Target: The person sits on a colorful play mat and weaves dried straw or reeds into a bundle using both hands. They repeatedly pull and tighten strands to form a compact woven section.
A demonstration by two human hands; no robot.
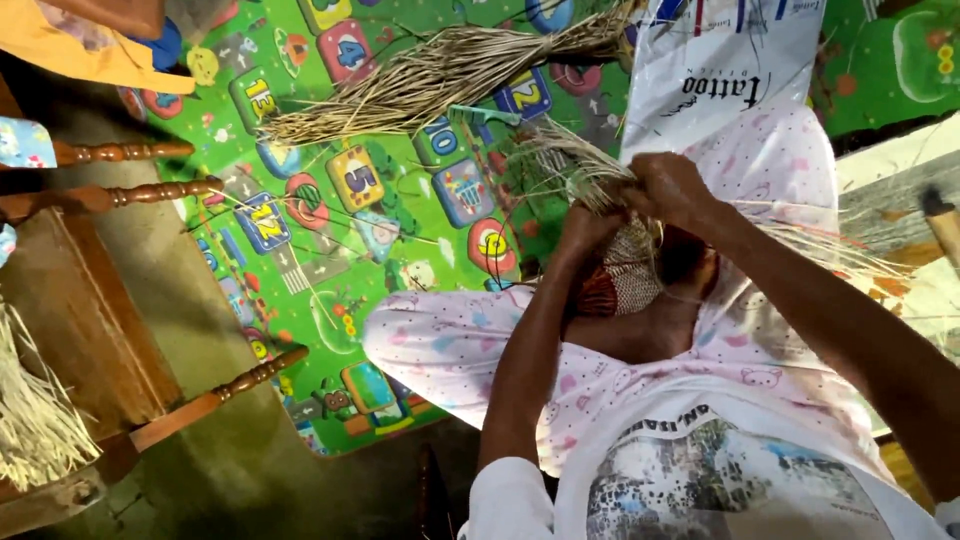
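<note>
From my feed, the woven piece (628,275) sits in the lap, a small rounded bit of basketwork in pale straw with a reddish-brown patch on its lower left side, resting against the pink-patterned trousers (450,345). Loose straw strands (575,165) rise from its top edge and fan out up and to the left. My left hand (585,228) is closed around the upper left rim of the woven piece, fingers curled tight where the strands leave it. My right hand (672,188) is also closed, gripping the strands just above the weave, touching the left hand's knuckles. More thin strands (850,255) trail off to the right across the right forearm. Just above the hands lies a white plastic bag (715,75) with dark print, partly over the knee. To its left, a large bundle of dried straw (440,75) lies on the green play mat (330,250) with its coloured number tiles, and a small teal comb (485,115) lies at the bundle's lower edge. On the far left are turned wooden chair legs (110,195), and another pale straw bunch (35,420) hangs at the lower left corner.
</note>
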